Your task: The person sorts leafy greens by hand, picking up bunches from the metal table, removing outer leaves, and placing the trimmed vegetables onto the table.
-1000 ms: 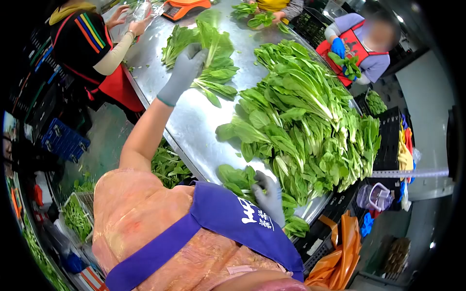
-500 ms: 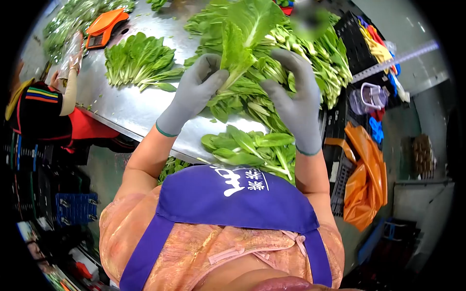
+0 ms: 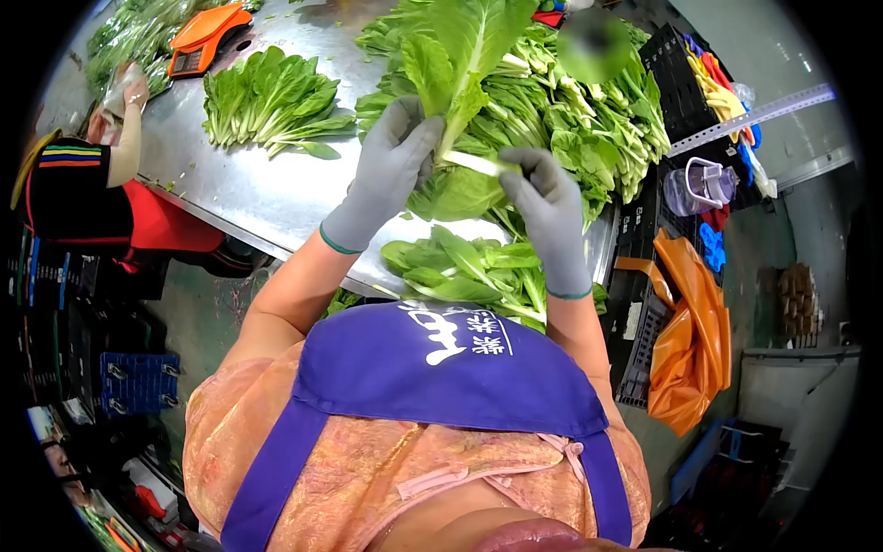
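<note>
My left hand [image 3: 394, 161], in a grey glove, is closed round the base of a leafy green plant [image 3: 474, 46] whose broad leaves stand up above it. My right hand [image 3: 549, 201], gloved alike, pinches the end of a pale leaf stalk [image 3: 474, 163] just right of the left hand. The stalk's leaf [image 3: 463, 195] seems to hang below. Behind both hands lies a big heap of leafy greens [image 3: 589, 120]. A smaller pile of greens [image 3: 460, 267] rests at the table edge, close to my apron.
On the metal table [image 3: 193, 124], a bunch of greens [image 3: 271, 101] lies left, near an orange scale [image 3: 207, 37]. A co-worker's arm [image 3: 126, 152] reaches in at far left. Black crates [image 3: 636, 230], a clear jug [image 3: 685, 191] and an orange plastic sheet [image 3: 690, 340] are right.
My right hand has moved down and closed its fingers on a leaf stalk; before, they were spread apart. My left hand shifted slightly right and still holds the leafy green.
</note>
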`<state>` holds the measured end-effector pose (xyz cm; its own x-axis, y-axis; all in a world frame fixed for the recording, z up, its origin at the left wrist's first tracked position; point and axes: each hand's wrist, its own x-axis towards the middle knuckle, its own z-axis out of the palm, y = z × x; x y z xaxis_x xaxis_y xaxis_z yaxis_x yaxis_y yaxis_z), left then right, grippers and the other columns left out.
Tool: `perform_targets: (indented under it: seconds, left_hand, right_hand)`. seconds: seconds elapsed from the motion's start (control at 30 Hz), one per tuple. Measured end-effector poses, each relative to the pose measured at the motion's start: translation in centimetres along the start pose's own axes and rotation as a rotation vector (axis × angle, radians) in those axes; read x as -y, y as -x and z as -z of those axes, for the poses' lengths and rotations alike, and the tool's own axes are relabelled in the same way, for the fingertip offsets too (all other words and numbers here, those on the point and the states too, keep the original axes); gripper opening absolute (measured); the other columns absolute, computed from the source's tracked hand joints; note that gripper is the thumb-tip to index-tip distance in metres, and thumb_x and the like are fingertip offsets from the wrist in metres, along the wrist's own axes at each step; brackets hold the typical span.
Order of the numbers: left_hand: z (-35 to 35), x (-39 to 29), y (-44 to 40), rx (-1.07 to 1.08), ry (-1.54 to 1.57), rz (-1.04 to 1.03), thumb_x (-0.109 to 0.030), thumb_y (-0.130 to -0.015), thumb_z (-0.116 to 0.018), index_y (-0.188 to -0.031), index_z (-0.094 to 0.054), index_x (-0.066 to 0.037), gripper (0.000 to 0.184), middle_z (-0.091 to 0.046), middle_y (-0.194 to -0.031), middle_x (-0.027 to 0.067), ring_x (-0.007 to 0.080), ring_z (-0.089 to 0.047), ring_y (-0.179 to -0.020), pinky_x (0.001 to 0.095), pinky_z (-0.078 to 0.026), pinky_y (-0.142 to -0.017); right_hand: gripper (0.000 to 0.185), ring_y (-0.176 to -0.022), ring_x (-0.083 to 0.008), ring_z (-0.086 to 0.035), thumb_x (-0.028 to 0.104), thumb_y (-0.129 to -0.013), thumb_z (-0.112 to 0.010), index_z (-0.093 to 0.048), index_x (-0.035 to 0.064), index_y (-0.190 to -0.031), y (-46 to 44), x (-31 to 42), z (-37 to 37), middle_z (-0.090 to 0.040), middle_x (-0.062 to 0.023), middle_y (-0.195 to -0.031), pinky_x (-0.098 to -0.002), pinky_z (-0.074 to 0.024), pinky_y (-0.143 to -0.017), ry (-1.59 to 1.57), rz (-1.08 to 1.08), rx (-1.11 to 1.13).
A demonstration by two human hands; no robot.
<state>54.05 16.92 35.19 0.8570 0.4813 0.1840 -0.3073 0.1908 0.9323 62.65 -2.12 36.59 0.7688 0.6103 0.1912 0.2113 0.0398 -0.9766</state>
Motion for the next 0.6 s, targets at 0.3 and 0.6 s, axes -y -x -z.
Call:
perform_targets:
  seconds: [0.3, 0.6]
  left_hand:
    - [-1.3, -0.8, -0.5, -0.035, 0.008, -0.122, -0.012, -0.097, -0.058, -0.109, -0.054, 0.000, 0.017, -0.060, -0.080, 0.0020, 0.0043, -0.049, -0.060, 0.0213, -0.039, -0.052]
    - [-1.8, 2.2, 0.7, 0.281, -0.881, -0.448, -0.008, -0.085, -0.067, -0.105, -0.062, -0.005, 0.021, -0.066, -0.092, 0.0140, 0.0267, -0.065, -0.073, 0.0345, -0.051, -0.067]
  right_hand:
    - [0.019, -0.079, -0.0213, -0.064, 0.009, -0.086, -0.067, -0.066, 0.0013, -0.103, 6.2, -7.6, 3.1, -0.066, -0.0088, -0.087, -0.0319, -0.0502, -0.072, 0.614, -0.007, 0.338]
    - [0.029, -0.075, -0.0213, -0.062, 0.011, -0.081, -0.073, -0.066, 0.0020, -0.107, 2.1, 3.7, 4.8, -0.064, -0.0108, -0.088, -0.0305, -0.0505, -0.067, 0.607, 0.412, -0.161]
